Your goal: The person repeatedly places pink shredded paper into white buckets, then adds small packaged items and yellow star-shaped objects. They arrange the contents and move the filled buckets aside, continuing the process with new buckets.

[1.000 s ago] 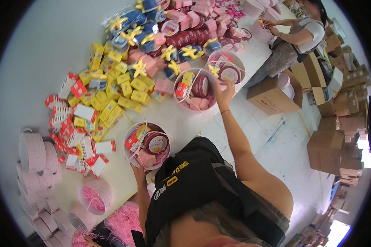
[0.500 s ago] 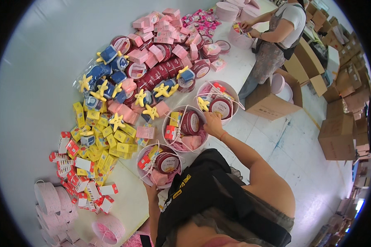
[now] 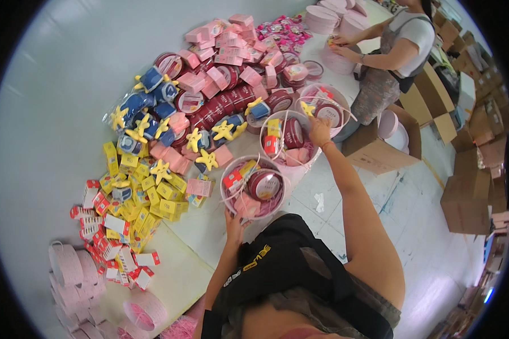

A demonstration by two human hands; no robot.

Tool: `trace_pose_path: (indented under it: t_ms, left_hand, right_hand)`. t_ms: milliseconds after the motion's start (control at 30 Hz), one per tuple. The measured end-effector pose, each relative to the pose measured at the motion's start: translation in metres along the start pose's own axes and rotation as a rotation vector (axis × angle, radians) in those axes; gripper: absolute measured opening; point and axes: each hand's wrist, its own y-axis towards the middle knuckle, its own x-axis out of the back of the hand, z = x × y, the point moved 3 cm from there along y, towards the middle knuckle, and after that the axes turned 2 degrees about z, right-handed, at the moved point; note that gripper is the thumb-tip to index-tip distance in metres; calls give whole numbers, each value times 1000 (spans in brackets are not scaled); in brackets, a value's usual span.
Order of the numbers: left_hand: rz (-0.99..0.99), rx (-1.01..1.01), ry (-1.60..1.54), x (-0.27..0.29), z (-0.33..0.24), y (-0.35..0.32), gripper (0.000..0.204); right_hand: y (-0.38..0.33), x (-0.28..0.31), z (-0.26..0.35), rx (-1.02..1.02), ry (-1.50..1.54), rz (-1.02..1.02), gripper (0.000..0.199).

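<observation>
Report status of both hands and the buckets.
Left hand grips near pink bucket. Right hand at middle bucket rim. Third bucket just behind; nothing blocking.

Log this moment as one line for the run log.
left hand: holds near pink basket rim | right hand: at middle basket | table

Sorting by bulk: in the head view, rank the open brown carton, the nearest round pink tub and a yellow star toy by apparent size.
1. Open brown carton, though it sits farther off.
2. Nearest round pink tub.
3. Yellow star toy, clearly smallest.
</observation>
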Motion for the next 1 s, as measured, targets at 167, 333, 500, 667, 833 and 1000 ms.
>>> trace_pose_path:
  t_ms: [167,333,500,667,833,1000]
  left_hand:
    - [-73,-28,-25,18,5,-16,52]
    - [-381,56,-69,126,29,-95,43]
    - [-586,33,-249,213,72,-180,37]
    - [-1100,-148,-190,333,84,-273,31]
    - [-2056,-546,887,449,-15,-402,61]
    - [-1443,113,1351,516,-18,-415,39]
  right_hand:
    - [-31,20,16,-228,233,-262,60]
    - [-113,56,107,-85,489,-466,50]
    - [-216,94,259,189,639,-132,45]
    - [-290,80,416,666,889,469,36]
    - [-327,84,501,909,893,756,30]
    - [-372,55,551,954,845,981,27]
